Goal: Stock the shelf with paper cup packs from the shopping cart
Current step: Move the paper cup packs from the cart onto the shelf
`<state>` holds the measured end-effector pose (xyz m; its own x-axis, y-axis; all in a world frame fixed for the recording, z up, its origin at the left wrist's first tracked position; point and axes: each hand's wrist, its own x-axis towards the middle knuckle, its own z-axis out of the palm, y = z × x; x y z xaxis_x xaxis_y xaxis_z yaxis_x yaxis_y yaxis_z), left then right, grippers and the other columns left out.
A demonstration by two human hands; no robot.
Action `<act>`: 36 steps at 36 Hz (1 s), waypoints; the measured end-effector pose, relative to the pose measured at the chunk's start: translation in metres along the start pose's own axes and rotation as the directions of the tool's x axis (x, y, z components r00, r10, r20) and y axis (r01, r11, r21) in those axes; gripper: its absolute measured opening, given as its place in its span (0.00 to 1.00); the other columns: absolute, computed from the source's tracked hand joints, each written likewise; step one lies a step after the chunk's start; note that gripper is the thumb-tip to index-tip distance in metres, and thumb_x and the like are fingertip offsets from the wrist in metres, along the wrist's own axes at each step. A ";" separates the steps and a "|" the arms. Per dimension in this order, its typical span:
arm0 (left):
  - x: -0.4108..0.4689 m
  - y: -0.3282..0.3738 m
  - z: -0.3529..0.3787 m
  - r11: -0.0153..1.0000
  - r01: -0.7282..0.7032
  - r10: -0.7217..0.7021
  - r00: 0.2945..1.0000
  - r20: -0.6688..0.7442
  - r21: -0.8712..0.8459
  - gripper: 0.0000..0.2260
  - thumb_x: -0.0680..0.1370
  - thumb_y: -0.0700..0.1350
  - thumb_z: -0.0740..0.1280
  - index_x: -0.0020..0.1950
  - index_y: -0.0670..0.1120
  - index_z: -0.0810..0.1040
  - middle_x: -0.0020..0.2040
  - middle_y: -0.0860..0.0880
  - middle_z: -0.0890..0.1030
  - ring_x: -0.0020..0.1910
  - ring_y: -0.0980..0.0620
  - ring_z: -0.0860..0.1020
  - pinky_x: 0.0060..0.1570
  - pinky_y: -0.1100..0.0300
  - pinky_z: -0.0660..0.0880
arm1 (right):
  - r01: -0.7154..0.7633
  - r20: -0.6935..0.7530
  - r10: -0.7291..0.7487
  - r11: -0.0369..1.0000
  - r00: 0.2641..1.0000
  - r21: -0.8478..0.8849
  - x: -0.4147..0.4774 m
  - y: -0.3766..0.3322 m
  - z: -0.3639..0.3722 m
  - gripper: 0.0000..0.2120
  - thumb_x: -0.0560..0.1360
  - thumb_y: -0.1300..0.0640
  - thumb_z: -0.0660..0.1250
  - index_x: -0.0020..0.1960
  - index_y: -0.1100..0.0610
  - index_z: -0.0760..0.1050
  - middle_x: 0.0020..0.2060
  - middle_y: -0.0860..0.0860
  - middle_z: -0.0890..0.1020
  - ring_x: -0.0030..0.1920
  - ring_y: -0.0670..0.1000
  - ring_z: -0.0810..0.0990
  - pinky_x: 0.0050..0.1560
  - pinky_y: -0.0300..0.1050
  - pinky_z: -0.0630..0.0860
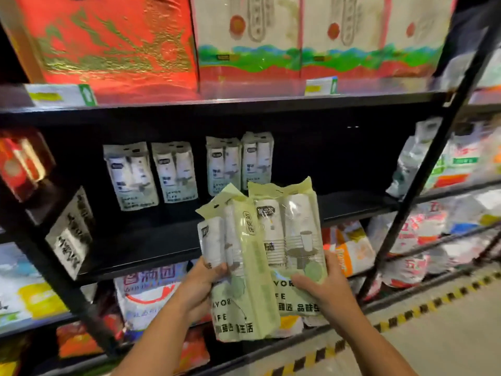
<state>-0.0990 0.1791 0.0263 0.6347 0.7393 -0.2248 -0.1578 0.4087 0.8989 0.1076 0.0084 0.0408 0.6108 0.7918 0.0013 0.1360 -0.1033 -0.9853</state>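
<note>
My left pack [244, 289] and right pack [295, 240] are pale green with white cups and dark lettering. Centre-frame shelved packs [176, 172] are grey-white on a black shelf [352, 204]. Upper left, a red box [108, 36] bears gold swirls.

The left cup pack [245, 289] and the right cup pack [296, 240] are wrapped in thin plastic film. It is pale green, glossy and creased, and it catches the light. Clear patches show ribbed white paper cups with a matt surface. The shelved packs [130, 175] wear similar shiny film in a greyer tone. The shelf [352, 206] is black-painted metal with a dull satin board. The red box [108, 42] above looks embossed, perhaps with gold foil under glossy wrap, though blur hides detail. The floor [447, 343] is smooth, matt grey.
</note>
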 end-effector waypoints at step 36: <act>0.417 0.005 0.194 0.750 0.018 0.109 0.983 -0.151 0.661 0.22 0.67 0.57 0.80 0.39 0.38 0.81 0.34 0.48 0.81 0.36 0.48 0.80 0.38 0.57 0.73 | -0.035 -0.403 -0.042 0.983 0.914 -0.183 0.319 0.068 -0.208 0.33 0.68 0.65 0.78 0.66 0.54 0.66 0.53 0.44 0.78 0.45 0.31 0.79 0.40 0.30 0.78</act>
<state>0.3119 0.3852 0.0098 0.4927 0.8515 -0.1797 0.3934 -0.0337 0.9187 0.4735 0.1287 0.0099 0.8668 0.4859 0.1117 0.2548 -0.2392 -0.9369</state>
